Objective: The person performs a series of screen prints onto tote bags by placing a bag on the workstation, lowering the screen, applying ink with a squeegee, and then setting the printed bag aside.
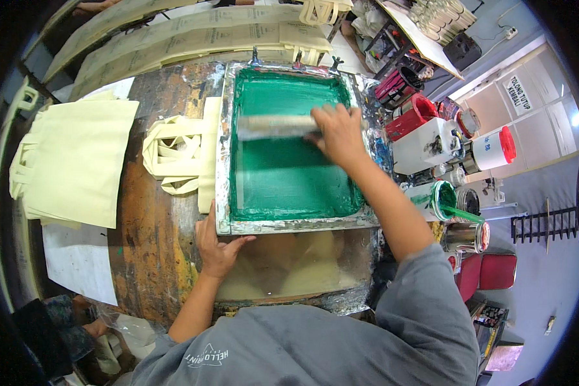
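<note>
A screen printing frame [221,167] with green ink [283,174] spread over its mesh lies in front of me on the worktable. My right hand [338,134] is closed on a squeegee [273,127], which lies crosswise over the upper half of the inked mesh and looks slightly blurred. At the frame's near left corner rests my left hand [217,248], its fingers stretched along the side and its thumb spread along the front edge. A cream tote bag [208,154] sticks out from under the frame's left side, its looped handles [174,151] on the table.
Cream tote bags [83,154] are stacked at the left of the stained table [148,251]. Clamps [298,59] stand along the frame's far edge. Ink containers, including a green-smeared tub [431,198] and a red one [413,117], crowd the right edge. More printed bags [193,42] lie on racks behind.
</note>
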`<state>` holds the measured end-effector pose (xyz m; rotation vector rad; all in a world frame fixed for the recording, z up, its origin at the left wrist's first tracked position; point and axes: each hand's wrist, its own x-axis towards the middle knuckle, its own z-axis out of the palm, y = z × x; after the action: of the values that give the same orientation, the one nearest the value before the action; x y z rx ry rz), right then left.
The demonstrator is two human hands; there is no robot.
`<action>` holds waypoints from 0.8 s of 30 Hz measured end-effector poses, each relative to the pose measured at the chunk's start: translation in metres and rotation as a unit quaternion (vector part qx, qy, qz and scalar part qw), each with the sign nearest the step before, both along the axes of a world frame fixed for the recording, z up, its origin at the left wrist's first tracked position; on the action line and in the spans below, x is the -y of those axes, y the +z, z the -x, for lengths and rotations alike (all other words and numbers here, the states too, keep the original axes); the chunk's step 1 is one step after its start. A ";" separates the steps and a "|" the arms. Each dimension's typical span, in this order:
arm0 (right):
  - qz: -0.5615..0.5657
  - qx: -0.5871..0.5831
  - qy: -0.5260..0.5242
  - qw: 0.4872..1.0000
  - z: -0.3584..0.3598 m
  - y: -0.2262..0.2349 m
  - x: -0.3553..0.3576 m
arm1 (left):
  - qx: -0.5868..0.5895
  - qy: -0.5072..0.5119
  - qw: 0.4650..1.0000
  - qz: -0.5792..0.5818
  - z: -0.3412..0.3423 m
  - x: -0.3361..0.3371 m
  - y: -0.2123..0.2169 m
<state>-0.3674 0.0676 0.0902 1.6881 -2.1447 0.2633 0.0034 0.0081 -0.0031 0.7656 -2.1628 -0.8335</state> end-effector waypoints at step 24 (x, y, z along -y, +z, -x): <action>-0.080 0.032 -0.058 0.995 0.102 0.002 0.106 | 0.168 -0.035 0.919 0.355 0.309 0.199 0.090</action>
<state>-0.4690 -0.0381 0.0925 1.6533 -2.3568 0.1161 -0.3056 -0.1912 0.0872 0.4690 -2.5528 0.1045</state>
